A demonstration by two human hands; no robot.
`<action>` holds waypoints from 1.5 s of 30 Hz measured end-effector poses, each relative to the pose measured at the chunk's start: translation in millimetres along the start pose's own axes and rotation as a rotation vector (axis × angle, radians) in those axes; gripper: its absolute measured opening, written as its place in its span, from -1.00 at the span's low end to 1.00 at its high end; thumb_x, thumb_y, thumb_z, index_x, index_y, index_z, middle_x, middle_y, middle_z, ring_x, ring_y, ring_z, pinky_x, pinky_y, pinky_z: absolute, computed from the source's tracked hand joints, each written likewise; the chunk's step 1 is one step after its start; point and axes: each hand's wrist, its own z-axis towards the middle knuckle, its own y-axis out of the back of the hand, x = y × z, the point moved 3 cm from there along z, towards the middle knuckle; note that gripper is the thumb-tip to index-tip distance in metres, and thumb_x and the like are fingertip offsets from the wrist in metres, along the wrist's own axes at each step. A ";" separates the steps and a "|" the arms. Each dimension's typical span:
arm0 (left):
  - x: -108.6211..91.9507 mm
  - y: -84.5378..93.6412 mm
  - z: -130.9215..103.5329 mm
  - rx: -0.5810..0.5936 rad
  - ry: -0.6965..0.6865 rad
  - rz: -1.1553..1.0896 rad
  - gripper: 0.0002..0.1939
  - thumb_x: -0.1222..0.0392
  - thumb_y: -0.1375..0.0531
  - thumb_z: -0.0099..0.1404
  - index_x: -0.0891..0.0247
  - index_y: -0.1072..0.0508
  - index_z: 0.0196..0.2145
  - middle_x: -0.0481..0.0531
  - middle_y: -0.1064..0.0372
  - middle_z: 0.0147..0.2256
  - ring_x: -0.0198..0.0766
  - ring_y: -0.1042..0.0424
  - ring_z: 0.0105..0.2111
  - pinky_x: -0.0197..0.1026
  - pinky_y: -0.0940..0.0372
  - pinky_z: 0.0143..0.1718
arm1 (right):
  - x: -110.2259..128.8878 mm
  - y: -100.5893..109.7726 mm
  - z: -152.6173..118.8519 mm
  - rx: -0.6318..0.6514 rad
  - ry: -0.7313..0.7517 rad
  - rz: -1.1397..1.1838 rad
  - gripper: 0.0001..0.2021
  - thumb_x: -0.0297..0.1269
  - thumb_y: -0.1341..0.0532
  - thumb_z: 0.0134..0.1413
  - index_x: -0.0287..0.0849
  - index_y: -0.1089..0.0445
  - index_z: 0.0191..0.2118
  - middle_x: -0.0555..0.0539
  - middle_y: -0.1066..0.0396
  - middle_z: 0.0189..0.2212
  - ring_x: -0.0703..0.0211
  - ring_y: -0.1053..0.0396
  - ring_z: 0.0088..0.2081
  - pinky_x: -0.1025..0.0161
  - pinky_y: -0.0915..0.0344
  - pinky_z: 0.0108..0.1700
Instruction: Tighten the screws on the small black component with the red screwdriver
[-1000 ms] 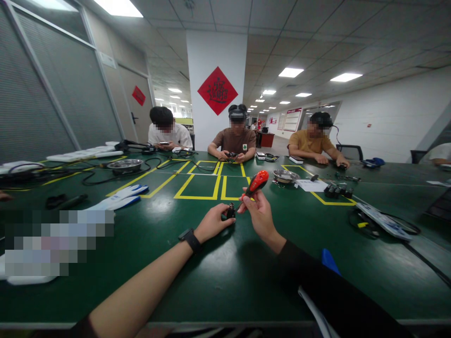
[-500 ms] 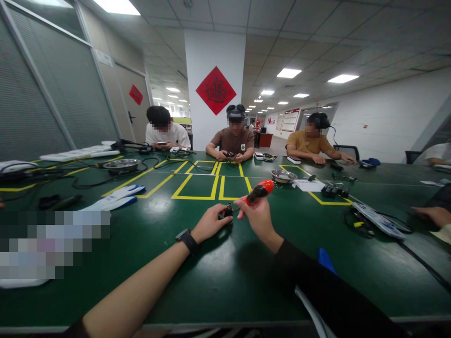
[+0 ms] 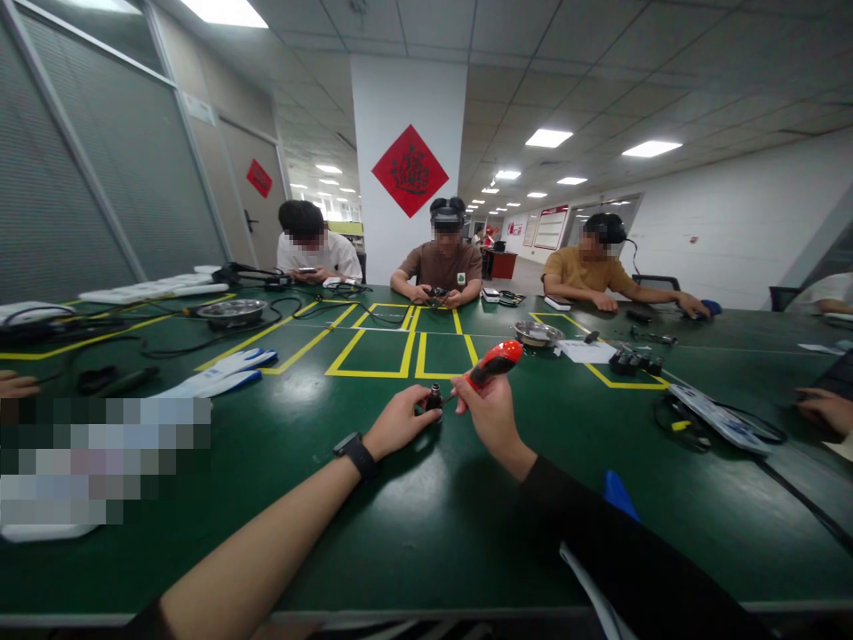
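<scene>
- Head view: while the left hand (image 3: 398,420) pinches the small black part (image 3: 434,400) between thumb and fingers, the right hand (image 3: 494,413) is closed round the red-and-black handle of a screwdriver (image 3: 494,363).
- Part location: near the middle of the view, roughly upright, metallic-looking top end showing at 12 o'clock. Contact with the green table (image 3: 400,542): can't tell.
- Tool: handle sits at 2 o'clock from the part and leans up; thin shaft comes in low from about 3 o'clock. Tip seating: can't tell, fingers and small size hide it.
- Grip, judged: left pinch looks fine for holding, but that thumb is close to the shaft line. Better with fingertips behind the part and out of the tip's path in case of a slip.
- Tool handling, judged: shaft should line up with whatever the tip engages; steady push first, small turns after. Off-axis load would likely tip or twist the part.
- Bracing the part or left wrist on the table would probably cut wobble.
- Nearby: steel bowl (image 3: 537,334) at 2 o'clock, cluster of black parts (image 3: 633,363) between 2 and 3, gloves (image 3: 223,373) at 9, all well apart from the hands.
</scene>
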 end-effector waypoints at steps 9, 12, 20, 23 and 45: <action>2.5 -1.9 0.2 0.001 -0.013 0.004 -0.81 0.13 -0.17 0.16 0.29 -0.42 -0.30 0.01 -0.35 -0.36 -0.25 -0.31 -0.35 -0.23 -0.20 -0.29 | 3.0 -4.5 -1.1 0.120 -0.005 0.076 -0.80 -0.24 -0.08 0.13 -0.12 -0.15 -0.12 0.03 -0.34 -0.37 0.36 -0.31 -0.52 0.33 -0.28 -0.41; 3.8 -2.9 0.9 0.004 0.007 0.009 -0.80 0.13 -0.17 0.15 0.29 -0.42 -0.30 0.02 -0.35 -0.35 -0.24 -0.31 -0.33 -0.23 -0.21 -0.27 | -0.9 -5.0 -1.2 0.119 0.002 0.070 -0.80 -0.25 -0.13 0.10 -0.12 -0.14 -0.16 0.04 -0.33 -0.36 0.38 -0.30 -0.55 0.36 -0.27 -0.46; 0.1 -0.7 0.7 0.012 -0.006 0.022 -0.81 0.13 -0.16 0.17 0.29 -0.41 -0.31 0.00 -0.34 -0.36 -0.25 -0.31 -0.35 -0.25 -0.20 -0.30 | -3.8 -1.8 0.2 0.075 -0.002 0.050 -0.71 -0.28 -0.24 -0.01 -0.11 -0.13 -0.19 0.09 -0.30 -0.41 0.40 -0.28 -0.57 0.40 -0.26 -0.51; -0.5 -0.3 0.6 0.015 -0.007 0.030 -0.82 0.13 -0.16 0.17 0.29 -0.40 -0.33 0.00 -0.34 -0.37 -0.26 -0.31 -0.36 -0.25 -0.19 -0.31 | -1.5 -3.8 -0.7 0.136 -0.010 0.066 -0.79 -0.23 -0.11 0.10 -0.15 -0.18 -0.14 0.02 -0.33 -0.36 0.37 -0.31 -0.51 0.35 -0.29 -0.42; 2.0 -2.0 0.4 0.006 -0.018 0.034 -0.81 0.13 -0.16 0.17 0.29 -0.41 -0.31 0.00 -0.35 -0.35 -0.26 -0.31 -0.35 -0.25 -0.19 -0.30 | -4.8 -2.2 -0.4 0.096 -0.002 0.073 -0.79 -0.26 -0.15 0.08 -0.09 -0.09 -0.19 0.07 -0.32 -0.39 0.39 -0.30 -0.60 0.37 -0.28 -0.52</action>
